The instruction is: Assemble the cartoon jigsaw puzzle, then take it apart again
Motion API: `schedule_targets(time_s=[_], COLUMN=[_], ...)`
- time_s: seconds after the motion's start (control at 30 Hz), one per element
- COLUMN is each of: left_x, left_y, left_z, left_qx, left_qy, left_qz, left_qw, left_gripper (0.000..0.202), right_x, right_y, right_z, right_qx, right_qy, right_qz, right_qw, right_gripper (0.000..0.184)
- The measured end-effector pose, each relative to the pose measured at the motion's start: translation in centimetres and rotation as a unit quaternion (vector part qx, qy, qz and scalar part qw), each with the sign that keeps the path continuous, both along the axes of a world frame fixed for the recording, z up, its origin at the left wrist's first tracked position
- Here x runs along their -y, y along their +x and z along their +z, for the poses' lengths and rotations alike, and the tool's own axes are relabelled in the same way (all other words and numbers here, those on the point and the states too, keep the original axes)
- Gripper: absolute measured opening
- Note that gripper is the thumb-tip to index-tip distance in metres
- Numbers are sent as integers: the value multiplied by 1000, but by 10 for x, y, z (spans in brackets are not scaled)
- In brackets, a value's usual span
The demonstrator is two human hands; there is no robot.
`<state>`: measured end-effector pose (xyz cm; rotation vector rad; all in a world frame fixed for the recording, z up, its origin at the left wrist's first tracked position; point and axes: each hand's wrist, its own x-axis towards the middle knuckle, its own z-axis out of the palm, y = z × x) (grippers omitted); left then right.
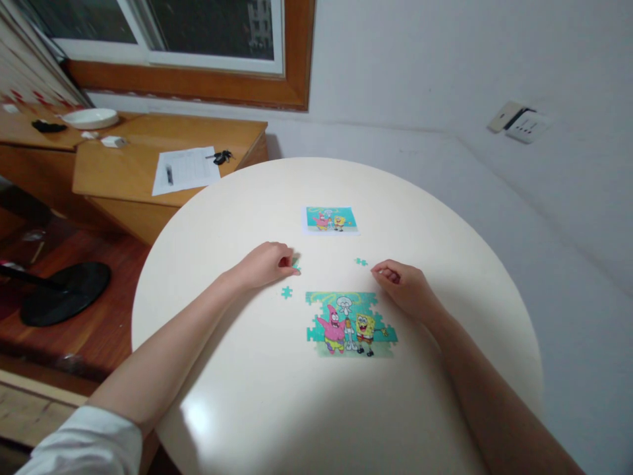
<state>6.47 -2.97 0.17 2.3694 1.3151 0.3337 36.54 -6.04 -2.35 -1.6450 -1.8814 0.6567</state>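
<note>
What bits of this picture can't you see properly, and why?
All in the head view:
How many small turquoise jigsaw pieces are at the left hand: it covers part of that spot.
Whether the right hand holds anything: it is curled, hiding its inside.
What the white paper sheet at upper left says: print too small and blurred.
The near edge of the round white table: cut off by the bottom edge.

No legible words, brands, numbers or signs anywhere, faint print on the white paper sheet (185, 173), too small and blurred to read
</note>
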Motion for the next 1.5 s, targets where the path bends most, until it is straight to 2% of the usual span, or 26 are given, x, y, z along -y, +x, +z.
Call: schedule_targets(time_s=[0.33, 0.5, 0.67, 0.87, 1.07, 1.5], left_x=[0, -3, -1, -3, -2, 6], left_y=[-1, -4, -2, -1, 0, 7], left_z=[-4, -14, -11, -12, -13, -5], left_qx=[37, 62, 53, 60, 62, 132], left_qy=[-7, 6, 16, 17, -28, -110], left_qz=[-52, -73, -89, -88, -49, -30], left_qw=[998, 995, 994, 994, 996, 985], left_gripper=[11, 18, 16, 13, 14, 9], right_x=[0, 1, 1, 0, 1, 1], right_y=[-3, -5, -5, -4, -4, -5], right_z=[2, 4, 4, 1, 0, 3], right_qx=[-10, -17, -13, -8, -11, -7], right_qy=[2, -8, -5, 4, -2, -13], right_qz=[-1, -4, 0, -1, -3, 1], right_qw=[1000, 1000, 1000, 1000, 1000, 1000], right_gripper=[16, 15, 14, 13, 13, 14])
